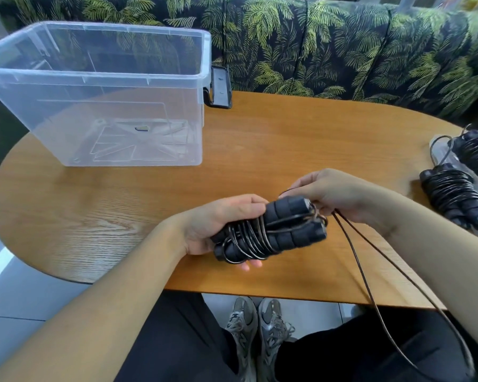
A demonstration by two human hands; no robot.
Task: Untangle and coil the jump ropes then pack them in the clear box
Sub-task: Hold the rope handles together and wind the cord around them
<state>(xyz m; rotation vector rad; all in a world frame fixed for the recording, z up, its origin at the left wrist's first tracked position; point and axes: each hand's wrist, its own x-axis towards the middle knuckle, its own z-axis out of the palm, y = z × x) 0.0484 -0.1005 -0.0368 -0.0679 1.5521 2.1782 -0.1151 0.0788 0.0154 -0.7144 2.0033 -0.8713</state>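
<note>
Black jump rope [270,230] held just above the near edge of the wooden table [122,205], its two foam handles side by side with cord wound round them in several turns. Left hand [218,230] grips the bundle from underneath, fingers curled round the handles, fingertips showing at the near side. Right hand [331,197] pinches the cord at the handles' cap end, fingers bent. Loose cord [370,288], two strands, runs from that hand down past the table edge, over the person's right thigh and out of view.

Two more jump rope bundles [458,186] lie at the table's right end, already wrapped, touching or just beside each other, partly on clear plastic wrapping.

Clear box [94,106] stands upright at the table's far left, lid off, with a black latch [221,88] hanging on its right end.

Leaf-print sofa [342,45] behind the table. Dark trousers and grey sneakers [259,334] below the edge.
</note>
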